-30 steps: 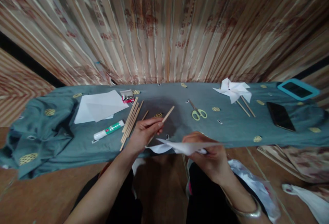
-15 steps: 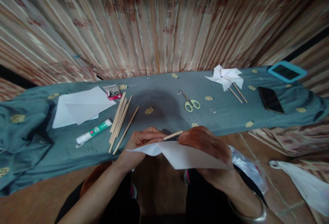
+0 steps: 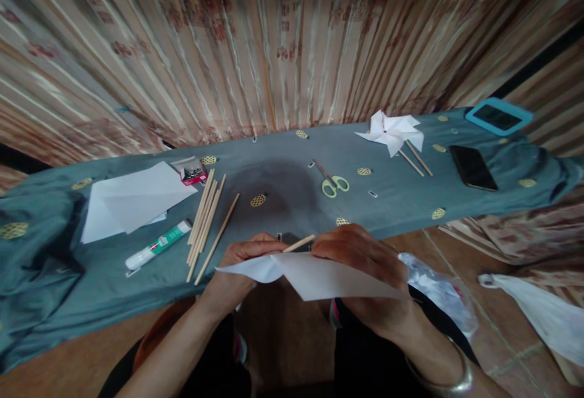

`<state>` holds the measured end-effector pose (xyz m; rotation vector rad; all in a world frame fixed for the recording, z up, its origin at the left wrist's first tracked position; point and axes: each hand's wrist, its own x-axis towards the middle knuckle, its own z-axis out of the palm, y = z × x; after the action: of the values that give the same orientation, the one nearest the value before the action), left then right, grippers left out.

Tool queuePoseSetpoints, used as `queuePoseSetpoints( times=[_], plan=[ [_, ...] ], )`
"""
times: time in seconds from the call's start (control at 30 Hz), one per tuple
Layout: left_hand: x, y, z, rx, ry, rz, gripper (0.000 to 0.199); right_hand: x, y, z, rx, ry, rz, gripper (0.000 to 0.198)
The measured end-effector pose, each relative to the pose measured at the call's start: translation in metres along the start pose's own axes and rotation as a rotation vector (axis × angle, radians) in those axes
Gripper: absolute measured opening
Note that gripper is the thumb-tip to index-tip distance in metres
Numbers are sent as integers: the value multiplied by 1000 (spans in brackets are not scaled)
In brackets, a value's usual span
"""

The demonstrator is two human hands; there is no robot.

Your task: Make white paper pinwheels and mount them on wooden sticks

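A white paper pinwheel (image 3: pixel 337 276) is held up over my lap, just off the table's front edge. My left hand (image 3: pixel 249 258) grips its left side, fingers closed around a wooden stick (image 3: pixel 298 243) behind the paper. From the right, my right hand (image 3: pixel 360 258) curls over the paper close to the stick's end; its fingertips are hidden. Beyond my hands lie scissors (image 3: pixel 334 184) with light green handles. On the left, several loose wooden sticks (image 3: pixel 205 218) lie beside a glue stick (image 3: pixel 158 245).
White paper sheets (image 3: pixel 132 197) and a small red box of metal pins (image 3: pixel 192 171) lie at the left. Finished pinwheels (image 3: pixel 392 131), a black phone (image 3: pixel 472 167) and a blue-framed device (image 3: pixel 499 115) are at the right. Plastic bags (image 3: pixel 438 291) rest below the table.
The view has shifted slightly, so the table's things appear tilted and moved a little left. Both hands keep the same hold on the paper and stick.
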<state>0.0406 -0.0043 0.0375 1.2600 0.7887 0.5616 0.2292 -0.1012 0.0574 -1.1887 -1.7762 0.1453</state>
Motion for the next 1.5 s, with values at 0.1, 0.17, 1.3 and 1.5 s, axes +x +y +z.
queuePoseSetpoints(
  times=[0.1,0.17,1.3,1.5],
  plan=[
    [-1,0,0,-28,-2,8,27,1,-1,1,2,19,10,19],
    [-2,0,-1,-4,0,21,22,1,-1,2,-1,11,10,21],
    [-3,-6,-4,36,6,76,13,-1,-3,2,-27,-31,34,9],
    [-4,-5,-6,77,-3,65,15,1,-4,1,-29,-18,34,9]
  ],
)
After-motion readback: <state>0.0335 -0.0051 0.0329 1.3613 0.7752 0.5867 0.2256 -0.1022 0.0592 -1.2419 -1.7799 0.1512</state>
